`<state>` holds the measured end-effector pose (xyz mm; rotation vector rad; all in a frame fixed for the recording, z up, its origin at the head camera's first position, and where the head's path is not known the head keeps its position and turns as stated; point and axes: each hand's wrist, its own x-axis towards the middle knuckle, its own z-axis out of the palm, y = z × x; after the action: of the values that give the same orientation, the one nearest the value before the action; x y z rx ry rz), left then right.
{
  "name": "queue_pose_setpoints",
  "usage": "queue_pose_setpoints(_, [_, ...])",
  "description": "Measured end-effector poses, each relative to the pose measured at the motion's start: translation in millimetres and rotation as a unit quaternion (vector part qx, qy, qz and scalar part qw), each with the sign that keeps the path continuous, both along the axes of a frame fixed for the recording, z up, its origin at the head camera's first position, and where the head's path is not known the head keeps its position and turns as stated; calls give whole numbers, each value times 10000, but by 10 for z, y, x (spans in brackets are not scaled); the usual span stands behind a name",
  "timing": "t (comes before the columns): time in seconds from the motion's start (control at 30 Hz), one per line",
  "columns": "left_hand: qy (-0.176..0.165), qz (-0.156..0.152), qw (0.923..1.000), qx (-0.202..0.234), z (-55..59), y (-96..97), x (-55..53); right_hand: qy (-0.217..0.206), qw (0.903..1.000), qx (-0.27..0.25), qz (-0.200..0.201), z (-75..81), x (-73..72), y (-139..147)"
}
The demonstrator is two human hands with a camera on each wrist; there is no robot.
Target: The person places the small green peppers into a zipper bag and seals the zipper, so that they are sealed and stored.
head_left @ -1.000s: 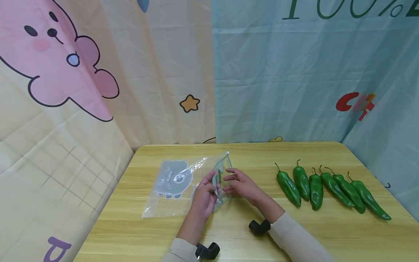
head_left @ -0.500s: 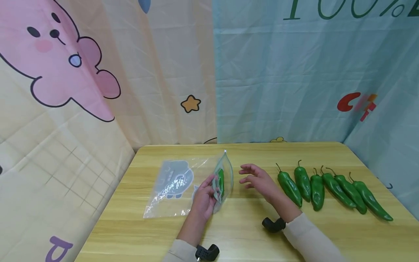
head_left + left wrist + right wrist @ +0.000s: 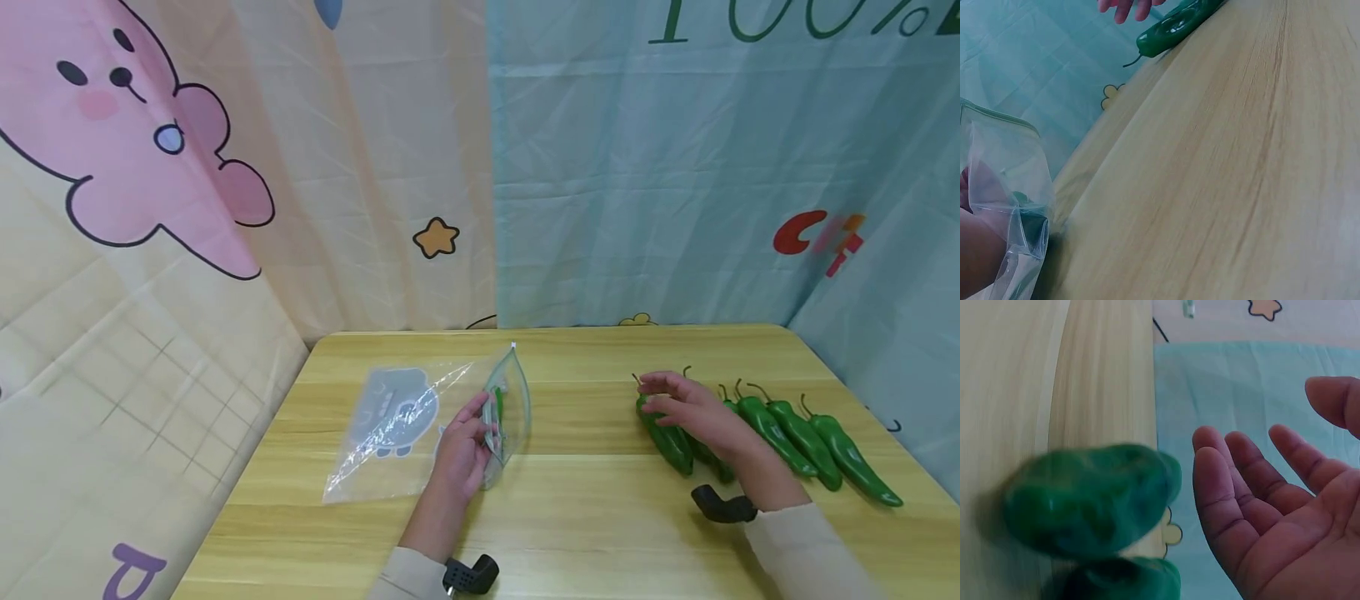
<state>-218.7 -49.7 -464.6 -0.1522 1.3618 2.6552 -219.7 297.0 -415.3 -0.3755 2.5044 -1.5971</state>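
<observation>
A clear zip bag (image 3: 427,479) with a grey-blue printed figure lies on the table, its mouth gaping to the right. My left hand (image 3: 457,458) grips the bag at the mouth. Inside shows a green pepper (image 3: 499,404), partly hidden by the fingers and plastic. Over the leftmost of several loose green peppers (image 3: 663,437) hovers my right hand (image 3: 697,417), fingers spread and nothing held. It hides parts of the peppers beneath it. In the right wrist view, a blurred pepper (image 3: 1091,500) lies apart from the relaxed fingers (image 3: 1213,481).
The loose peppers, among them the rightmost pepper (image 3: 855,462), lie side by side on the right half of the wooden table (image 3: 585,533). Printed curtains (image 3: 637,183) hang behind the table and along both sides.
My right hand has left the bag's mouth and moved right to above the leftmost peppers. The left hand has stayed at the bag, whose mouth stands wide with a pepper visible inside.
</observation>
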Motion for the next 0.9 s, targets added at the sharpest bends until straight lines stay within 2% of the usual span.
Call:
queue_pose_setpoints(0.2, [56, -5, 10000, 8, 6, -21, 8, 350, 9974, 615, 144, 17, 73, 244])
queue_pose_setpoints(0.37, [47, 2, 10000, 12, 29, -33, 15, 490, 9928, 1089, 51, 15, 110, 334])
queue_pose_setpoints(0.9, [134, -63, 9999, 18, 92, -65, 14, 300, 9926, 1166, 172, -92, 103, 334])
